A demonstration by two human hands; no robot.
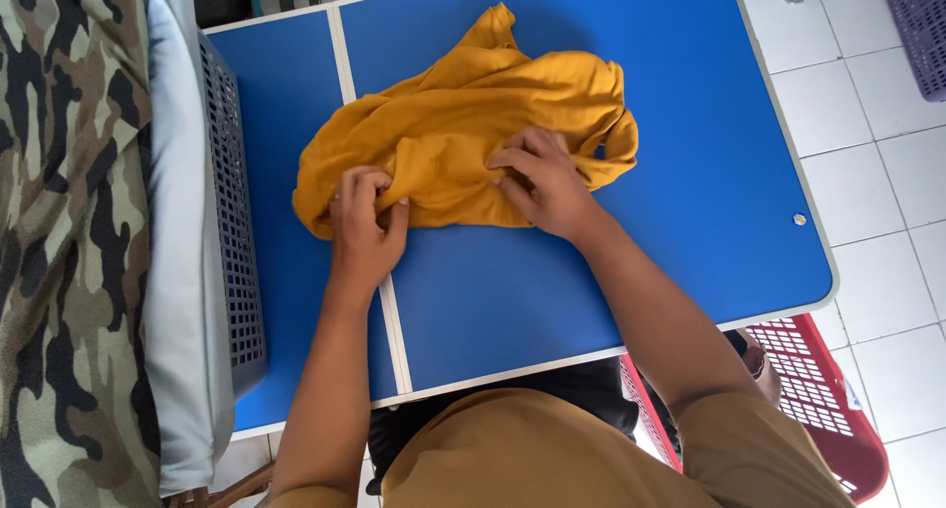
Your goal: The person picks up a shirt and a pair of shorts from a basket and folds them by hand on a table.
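Mustard-yellow and crumpled, the soft cotton garment (463, 134) lies bunched at the middle of the blue two-panel table (690, 173). Your left hand (367, 222) pinches its near-left edge with curled fingers, while your right hand (542, 181), fingers bent, presses and grips folds near the centre, holding the cloth steady on the tabletop, right of the grey perforated plastic basket (235, 222).

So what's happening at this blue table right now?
A person has both hands on a crumpled mustard-yellow garment lying on the blue table. The left hand pinches its near edge, and the right hand presses into the middle. A grey basket stands at the left, a red one on the floor.
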